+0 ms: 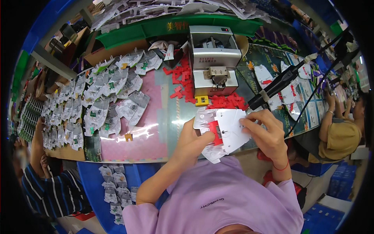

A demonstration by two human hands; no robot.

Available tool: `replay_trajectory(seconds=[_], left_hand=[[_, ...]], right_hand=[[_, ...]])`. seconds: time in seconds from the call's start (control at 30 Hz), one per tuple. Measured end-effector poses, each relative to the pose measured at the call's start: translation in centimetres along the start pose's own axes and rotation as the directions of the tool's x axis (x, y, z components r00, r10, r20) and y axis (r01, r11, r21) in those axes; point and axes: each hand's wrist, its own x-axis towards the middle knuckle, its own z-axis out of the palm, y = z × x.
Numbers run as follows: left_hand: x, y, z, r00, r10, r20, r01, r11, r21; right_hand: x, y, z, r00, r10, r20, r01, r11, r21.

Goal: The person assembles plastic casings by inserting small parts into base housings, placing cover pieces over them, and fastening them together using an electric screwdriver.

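Observation:
In front of my chest I hold a white plastic panel (233, 128) with a red plastic piece (215, 132) set along its left part. My left hand (191, 144) is closed on the panel's left side, its thumb pressing on the red piece. The fingers of my right hand (269, 130) are pinched at the panel's right edge; whatever lies between them is hidden. Just beyond the panel are a yellow plastic piece (201, 100) and a heap of loose red pieces (228, 102). Up and to the right of my right hand hangs a black electric screwdriver (274, 87).
A silver screw feeder (215, 54) stands at the table's back middle. Rows of grey-white plastic parts (97, 84) cover the left side. Another yellow piece (128, 137) lies near the front edge. Blue bins (91, 175) stand below. Other people (339, 132) sit at both sides.

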Motion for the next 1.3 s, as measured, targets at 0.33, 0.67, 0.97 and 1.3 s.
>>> replay_trajectory(seconds=[0.33,0.67,0.97,1.3], left_hand=[[-1.3,0.0,0.8,0.997,-0.026,0.079,0.026,1.000,-0.006],[-0.6,-0.1,1.1,0.995,-0.069,0.076,0.067,0.997,0.033],[0.8,-0.9,0.8,0.994,-0.096,0.048,0.098,0.994,-0.049],[1.0,-1.4,-0.2,0.995,-0.089,0.037,0.092,0.992,-0.085]], right_hand=[[-0.5,-1.1,-1.2,0.995,0.017,-0.101,-0.011,0.999,0.052],[-1.1,-0.3,-1.2,0.995,0.029,-0.100,-0.022,0.997,0.067],[-1.2,0.4,-0.6,0.991,0.013,-0.133,-0.021,0.998,-0.056],[-0.7,1.0,-0.2,0.991,0.112,-0.069,-0.106,0.990,0.094]])
